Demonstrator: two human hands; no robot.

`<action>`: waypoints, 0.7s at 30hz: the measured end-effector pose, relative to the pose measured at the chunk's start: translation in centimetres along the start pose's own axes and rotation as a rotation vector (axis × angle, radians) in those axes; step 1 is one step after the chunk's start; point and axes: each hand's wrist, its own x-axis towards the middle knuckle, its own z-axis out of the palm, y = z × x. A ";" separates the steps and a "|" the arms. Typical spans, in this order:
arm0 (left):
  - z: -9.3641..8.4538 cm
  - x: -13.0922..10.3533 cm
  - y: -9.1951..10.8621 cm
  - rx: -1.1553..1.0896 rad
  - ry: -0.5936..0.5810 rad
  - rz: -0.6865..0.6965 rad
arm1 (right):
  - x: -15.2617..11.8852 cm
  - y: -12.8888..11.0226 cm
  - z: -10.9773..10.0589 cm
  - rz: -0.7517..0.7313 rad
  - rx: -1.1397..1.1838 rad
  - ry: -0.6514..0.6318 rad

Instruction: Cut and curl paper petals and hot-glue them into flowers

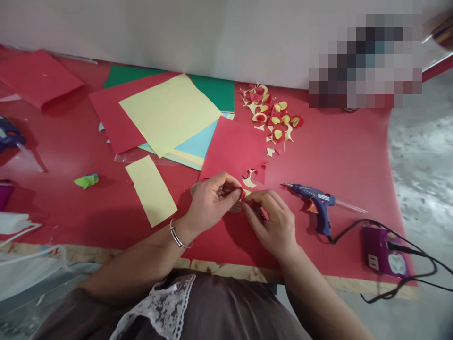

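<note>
My left hand [215, 200], with a bracelet at the wrist, pinches a small red and yellow paper piece [242, 194] between thumb and fingers. From the other side my right hand [273, 221] closes its thumb and fingertips on the same piece. Fingers hide most of its shape. Beneath both hands lies a red paper sheet [235, 144]. A curved yellow paper scrap [250, 179] rests just beyond the fingertips. To the right of my right hand, a blue glue gun [320, 203] lies on its side, a clear glue stick coming out of its back.
Cut red and yellow paper petals [278, 120] and scraps are heaped at the back. Left of them are a large yellow sheet [170, 113] and a yellow strip [151, 191]. A purple power socket box [384, 252] with black cords sits at the right. Another glue gun [12, 134] lies far left.
</note>
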 end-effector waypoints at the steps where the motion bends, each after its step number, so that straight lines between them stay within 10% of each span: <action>1: 0.0 0.0 0.1 -0.032 -0.017 -0.008 | 0.0 0.0 0.0 0.000 0.001 0.000; 21: -0.7 0.9 0.3 -0.374 -0.210 -0.232 | -0.8 0.5 0.5 0.014 0.002 0.050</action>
